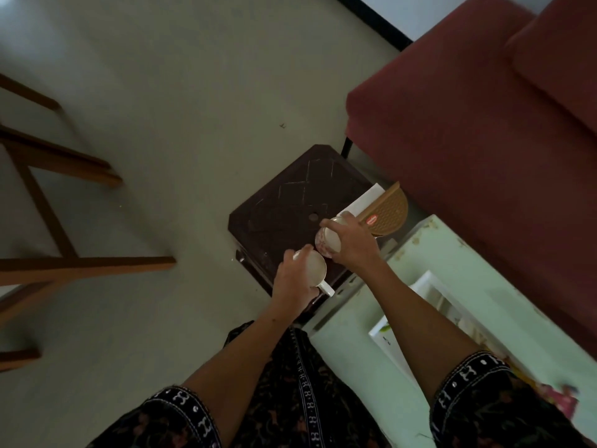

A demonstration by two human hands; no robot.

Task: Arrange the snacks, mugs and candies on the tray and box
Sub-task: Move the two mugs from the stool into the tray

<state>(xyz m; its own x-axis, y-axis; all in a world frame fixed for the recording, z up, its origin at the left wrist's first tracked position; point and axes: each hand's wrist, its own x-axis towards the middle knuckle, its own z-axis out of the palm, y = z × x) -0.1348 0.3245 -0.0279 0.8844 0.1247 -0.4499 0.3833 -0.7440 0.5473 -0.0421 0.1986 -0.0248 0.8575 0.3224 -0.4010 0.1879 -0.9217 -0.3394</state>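
Two white mugs above the dark stool (pixel 290 195): left hand (pixel 295 281) gripping one mug (pixel 316 268), handle toward its near edge; right hand (pixel 352 242) gripping the other mug (pixel 329 242), tilted, beside a brown tray (pixel 389 211).

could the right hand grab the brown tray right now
Probably not as things stand: the right hand already grips a mug. The brown tray lies just beyond it, nothing between.

I see a dark brown plastic stool (pixel 290 202) on the pale floor (pixel 181 101), just beside a maroon sofa (pixel 478 130). Wooden furniture legs (pixel 64 221) stand well apart at left. A mint-green table (pixel 416 253) sits beside the stool.
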